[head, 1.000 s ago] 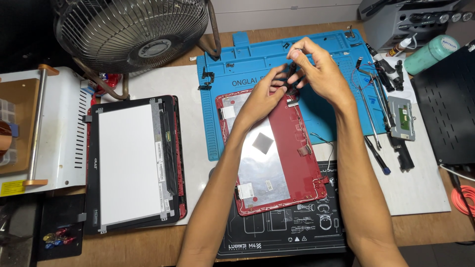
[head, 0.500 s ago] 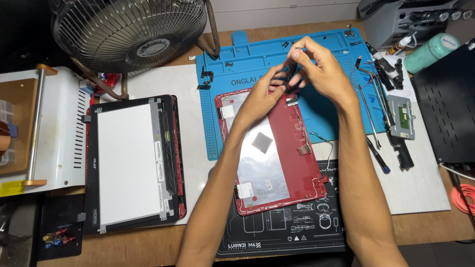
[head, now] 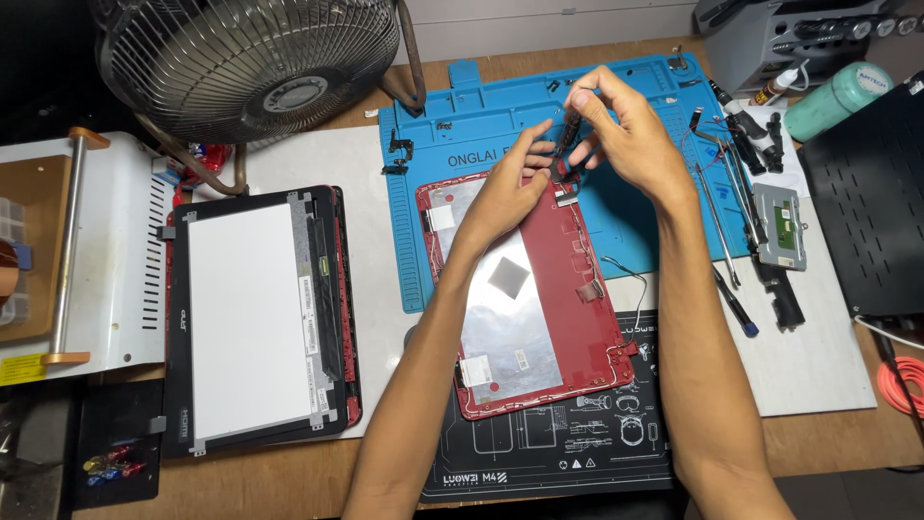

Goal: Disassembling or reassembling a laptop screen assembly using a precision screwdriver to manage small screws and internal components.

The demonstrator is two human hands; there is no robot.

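A red laptop lid shell, lined inside with silver foil, lies across a blue work mat and a black mat. My right hand holds a thin dark screwdriver upright, tip down at the lid's top right corner. Beside that corner, my left hand rests on the lid, its fingertips touching the tool's lower end. What lies under the fingertips is hidden.
A bare display panel in a black frame lies at left. A metal fan stands behind it. Tweezers, tools and a touchpad module lie at right, beside a black perforated panel. A green bottle stands far right.
Both hands stay at the lid's top corner with only slight finger shifts. The lid and the other parts have not moved.
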